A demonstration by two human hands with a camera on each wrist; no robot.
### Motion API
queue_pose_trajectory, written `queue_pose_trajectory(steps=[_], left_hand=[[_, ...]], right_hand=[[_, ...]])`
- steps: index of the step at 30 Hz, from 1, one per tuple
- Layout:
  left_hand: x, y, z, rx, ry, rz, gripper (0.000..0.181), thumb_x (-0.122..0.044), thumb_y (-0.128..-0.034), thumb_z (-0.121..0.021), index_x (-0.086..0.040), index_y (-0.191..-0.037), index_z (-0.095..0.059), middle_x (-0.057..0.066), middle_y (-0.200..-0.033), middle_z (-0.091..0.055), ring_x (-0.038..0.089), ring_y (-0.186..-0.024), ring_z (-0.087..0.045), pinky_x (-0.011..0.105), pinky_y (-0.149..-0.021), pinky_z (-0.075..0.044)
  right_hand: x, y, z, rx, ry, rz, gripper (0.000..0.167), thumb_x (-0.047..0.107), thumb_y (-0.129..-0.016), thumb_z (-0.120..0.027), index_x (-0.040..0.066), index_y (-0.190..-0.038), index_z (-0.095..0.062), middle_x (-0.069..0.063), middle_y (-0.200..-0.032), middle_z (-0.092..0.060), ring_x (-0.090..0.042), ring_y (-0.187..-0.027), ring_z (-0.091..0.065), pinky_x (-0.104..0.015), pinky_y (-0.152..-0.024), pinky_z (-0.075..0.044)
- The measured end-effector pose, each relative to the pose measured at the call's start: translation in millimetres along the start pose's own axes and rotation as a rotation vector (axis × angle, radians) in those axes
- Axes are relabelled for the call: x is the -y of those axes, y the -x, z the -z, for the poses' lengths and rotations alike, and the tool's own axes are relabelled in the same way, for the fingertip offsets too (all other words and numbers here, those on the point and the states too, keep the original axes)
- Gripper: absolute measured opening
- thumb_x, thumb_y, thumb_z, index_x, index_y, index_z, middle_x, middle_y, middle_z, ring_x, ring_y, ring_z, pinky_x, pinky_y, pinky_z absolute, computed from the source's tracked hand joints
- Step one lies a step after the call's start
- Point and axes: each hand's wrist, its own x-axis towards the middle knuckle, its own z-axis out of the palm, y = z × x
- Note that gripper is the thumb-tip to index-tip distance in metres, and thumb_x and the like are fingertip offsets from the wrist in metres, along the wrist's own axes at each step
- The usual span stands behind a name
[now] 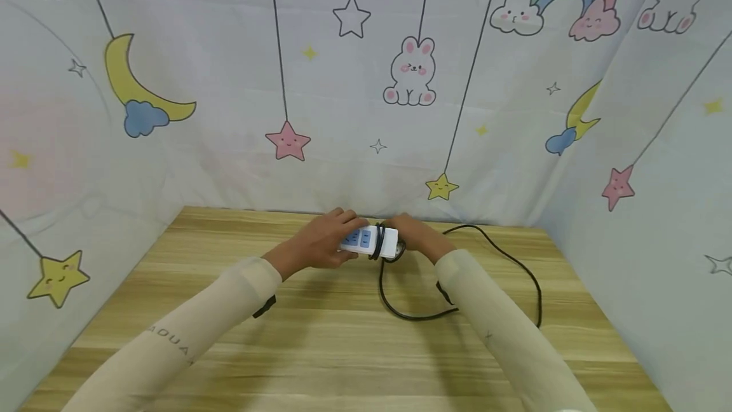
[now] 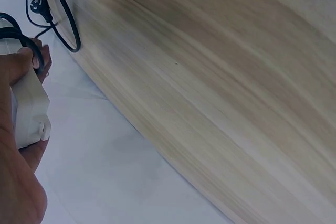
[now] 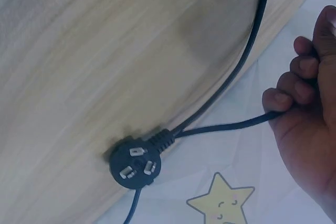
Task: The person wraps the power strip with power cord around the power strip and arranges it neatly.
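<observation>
My left hand point(image 1: 323, 241) grips a white power strip point(image 1: 366, 240) with blue sockets, holding it above the table by its left part. Black cord point(image 1: 380, 241) is wound round the strip near its right end. Close to that end, my right hand point(image 1: 407, 230) has its fingers curled round the cord, as the right wrist view shows. From this hand the cord point(image 3: 226, 126) runs toward a black three-pin plug point(image 3: 135, 163), whose metal pins face the camera. The left wrist view shows the plug point(image 2: 39, 4) too, beyond the strip's white casing point(image 2: 31, 103).
A loose loop of black cord point(image 1: 528, 272) spreads over the right side of the wood-grain table point(image 1: 343, 348), passing under the right forearm. White fabric point(image 1: 343, 170) printed with stars, moons and rabbits hangs behind the table and along both sides.
</observation>
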Motion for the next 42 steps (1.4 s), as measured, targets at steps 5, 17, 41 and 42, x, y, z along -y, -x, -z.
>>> queue_pose_trajectory(steps=[5, 17, 41, 42], left_hand=[[-1.0, -0.6, -2.8, 0.015, -0.016, 0.001, 0.068, -0.031, -0.0961, -0.090, -0.010, -0.155, -0.062, 0.012, -0.143, -0.070, 0.033, -0.121, -0.068, 0.050, -0.100, -0.064], [-6.3, -1.1, -4.9, 0.091, -0.149, -0.031, 0.069, -0.034, -0.0973, -0.090, -0.012, -0.157, -0.062, 0.009, -0.144, -0.069, 0.032, -0.125, -0.066, 0.049, -0.102, -0.063], [6.9, -6.1, -16.1, 0.024, -0.191, 0.170, 0.069, -0.031, -0.0970, -0.089, -0.003, -0.154, -0.062, 0.015, -0.138, -0.069, 0.032, -0.108, -0.064, 0.047, -0.086, -0.065], [7.6, -6.3, -16.5, 0.016, -0.197, 0.176, 0.068, -0.031, -0.0970, -0.089, -0.003, -0.153, -0.063, 0.015, -0.138, -0.069, 0.032, -0.108, -0.064, 0.047, -0.086, -0.065]], right_hand=[[-1, -2.1, 8, 0.005, -0.081, -0.003, 0.011, 0.008, -0.114, -0.062, 0.007, -0.109, -0.072, -0.010, -0.106, -0.077, -0.020, -0.092, -0.064, -0.039, -0.088, -0.056], [23, -8.5, 26, -0.014, -0.004, -0.205, 0.026, 0.031, -0.111, -0.074, 0.009, -0.096, -0.074, -0.001, -0.085, -0.066, -0.015, -0.076, -0.052, -0.030, -0.068, -0.042], [71, -12.4, 26, -0.116, 0.039, -0.124, 0.030, 0.017, -0.122, -0.045, 0.001, -0.119, -0.070, -0.012, -0.098, -0.072, -0.019, -0.077, -0.057, -0.032, -0.070, -0.048], [73, -12.2, 25, -0.125, 0.055, -0.122, 0.030, 0.016, -0.122, -0.046, 0.000, -0.122, -0.071, -0.013, -0.100, -0.073, -0.019, -0.079, -0.058, -0.033, -0.071, -0.049]])
